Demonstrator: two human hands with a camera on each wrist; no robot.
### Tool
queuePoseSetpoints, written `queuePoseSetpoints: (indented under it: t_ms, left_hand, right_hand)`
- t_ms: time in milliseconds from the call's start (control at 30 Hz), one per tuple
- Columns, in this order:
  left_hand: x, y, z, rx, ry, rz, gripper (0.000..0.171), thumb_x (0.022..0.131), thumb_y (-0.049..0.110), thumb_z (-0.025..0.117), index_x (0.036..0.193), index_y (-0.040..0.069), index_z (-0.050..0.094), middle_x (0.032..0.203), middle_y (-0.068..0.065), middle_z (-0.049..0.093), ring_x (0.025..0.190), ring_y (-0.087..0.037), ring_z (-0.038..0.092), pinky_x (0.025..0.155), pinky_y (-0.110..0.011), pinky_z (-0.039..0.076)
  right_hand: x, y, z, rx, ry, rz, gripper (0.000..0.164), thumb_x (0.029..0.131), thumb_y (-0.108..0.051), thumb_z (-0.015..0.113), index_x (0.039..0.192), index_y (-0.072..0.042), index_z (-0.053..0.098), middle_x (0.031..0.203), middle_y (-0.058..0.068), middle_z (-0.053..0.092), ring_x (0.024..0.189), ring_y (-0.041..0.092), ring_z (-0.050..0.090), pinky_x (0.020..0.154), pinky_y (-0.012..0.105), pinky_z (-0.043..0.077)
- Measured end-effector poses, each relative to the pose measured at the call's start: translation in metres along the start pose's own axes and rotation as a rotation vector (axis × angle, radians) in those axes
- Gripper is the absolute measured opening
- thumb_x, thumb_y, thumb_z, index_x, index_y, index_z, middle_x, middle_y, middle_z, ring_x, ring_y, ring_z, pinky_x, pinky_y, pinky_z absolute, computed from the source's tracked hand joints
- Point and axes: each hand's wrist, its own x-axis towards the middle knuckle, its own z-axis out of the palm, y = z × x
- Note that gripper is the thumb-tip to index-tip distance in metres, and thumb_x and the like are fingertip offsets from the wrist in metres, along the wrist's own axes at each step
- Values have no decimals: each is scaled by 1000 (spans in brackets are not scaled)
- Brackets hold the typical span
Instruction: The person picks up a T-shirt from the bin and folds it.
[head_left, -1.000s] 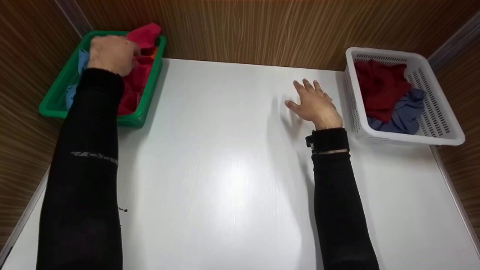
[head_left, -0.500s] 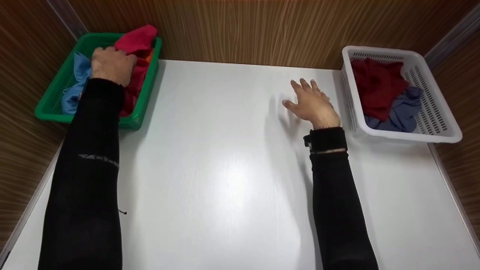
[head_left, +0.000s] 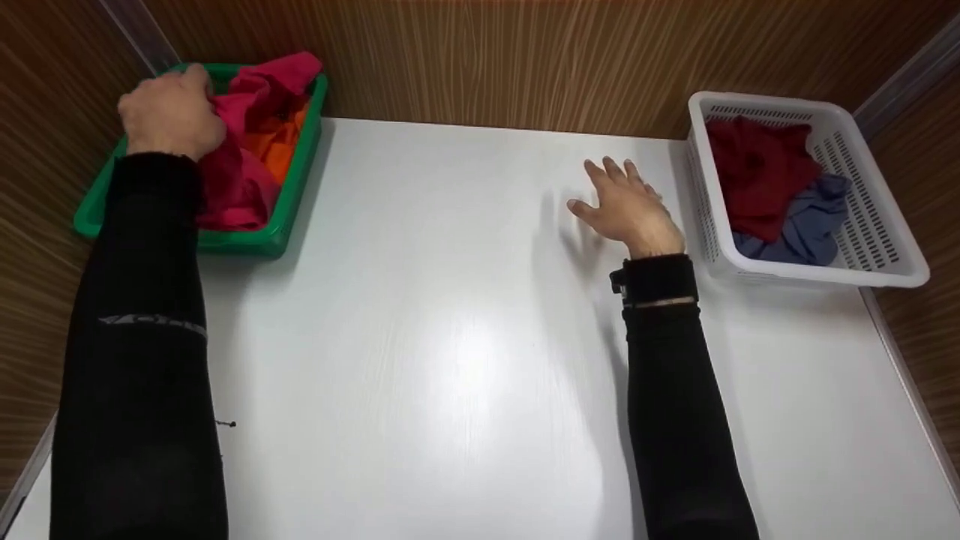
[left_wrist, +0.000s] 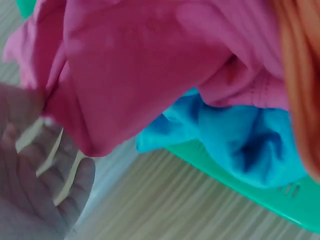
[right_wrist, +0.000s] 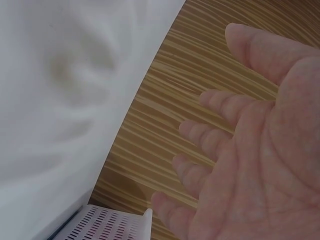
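My left hand [head_left: 171, 112] is over the left part of the green basket [head_left: 289, 191]. In the left wrist view its thumb and forefinger pinch the edge of a pinkish-red cloth [left_wrist: 145, 70], while the other fingers are spread. That cloth drapes across the basket, with a light blue cloth [left_wrist: 240, 140] under it and an orange cloth [head_left: 276, 150] beside it. My right hand [head_left: 630, 214] hovers over the white table, fingers spread and palm bare, left of the white basket [head_left: 817, 277].
Inside the white basket lie a dark red cloth [head_left: 757, 172] and a greyish-blue cloth [head_left: 806, 225]. Wood-grain panels [head_left: 480, 67] wall the white table [head_left: 420, 315] at the back and both sides.
My left hand has moved left across the green basket, drawing the pinkish-red cloth over the blue one. More orange cloth shows on the right. My right hand has stayed in place.
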Motion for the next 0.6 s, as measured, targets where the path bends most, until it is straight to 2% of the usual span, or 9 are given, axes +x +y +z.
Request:
queuePoseSetpoints:
  t_ms: [67, 133, 200, 267, 333, 433, 500, 533, 600]
  left_hand:
    - [-1, -7, -6, -70, 67, -73, 44, 94, 12, 42, 134, -7, 49, 119, -37, 57, 109, -60, 57, 83, -74, 47]
    - [-3, -12, -13, -140, 127, -135, 42, 95, 10, 40, 133, -6, 46, 113, -33, 57, 109, -58, 60, 84, -70, 48]
    - [-6, -14, -22, -218, 172, -189, 36, 97, 11, 38, 131, -2, 45, 105, -23, 56, 112, -53, 62, 86, -64, 51]
    - [-11, -13, -31, -291, 208, -233, 30, 101, 14, 37, 129, 6, 46, 100, -8, 54, 109, -40, 64, 88, -52, 52]
    - [-16, -10, -40, -378, 249, -263, 22, 104, 17, 37, 123, 18, 48, 96, 8, 48, 103, -21, 62, 89, -39, 50]
    - [-24, -4, -51, -512, 310, -294, 18, 109, 21, 37, 115, 34, 48, 92, 22, 39, 87, 1, 46, 83, -26, 41]
    - [-28, 2, -57, -622, 353, -316, 20, 111, 22, 39, 112, 38, 49, 95, 25, 40, 88, 5, 44, 86, -23, 39]
    - [-29, 4, -59, -665, 382, -320, 22, 112, 21, 39, 114, 39, 52, 97, 25, 42, 87, 6, 43, 87, -23, 38]
    - [-29, 7, -63, -746, 438, -325, 30, 112, 20, 40, 125, 43, 55, 110, 24, 51, 99, 6, 50, 96, -20, 39]
  right_hand:
    - [0, 1, 0, 1, 0, 1, 81, 108, -55, 46, 172, -23, 8, 180, 13, -2, 166, 43, -11, 130, 74, 2]
    - [-1, 1, 0, 0, 0, 2, 81, 108, -55, 46, 172, -23, 8, 180, 13, -2, 166, 43, -11, 130, 74, 2]
    - [-1, 2, 0, 0, 2, 2, 81, 108, -55, 46, 172, -23, 8, 180, 13, -3, 166, 43, -11, 130, 74, 3]
    - [-1, 2, 0, 1, 4, 2, 81, 108, -55, 46, 172, -23, 8, 180, 13, -3, 166, 43, -11, 130, 74, 3]
    - [-1, 2, 0, 3, 5, -1, 81, 108, -55, 46, 172, -23, 8, 180, 13, -3, 166, 43, -11, 130, 74, 3]
    - [-1, 2, 1, 3, 1, -3, 81, 108, -55, 46, 172, -24, 7, 180, 13, -3, 166, 43, -11, 130, 74, 2]
    - [-1, 1, 1, 2, 0, -4, 81, 108, -55, 46, 172, -23, 7, 180, 13, -3, 166, 43, -11, 130, 73, 2]
    - [-1, 1, 0, 1, -2, -4, 81, 108, -55, 46, 172, -23, 7, 180, 13, -3, 166, 43, -11, 131, 73, 2]
    - [-1, 0, 0, 2, -3, -6, 81, 108, -55, 46, 172, -23, 7, 180, 13, -3, 166, 43, -11, 130, 74, 3]
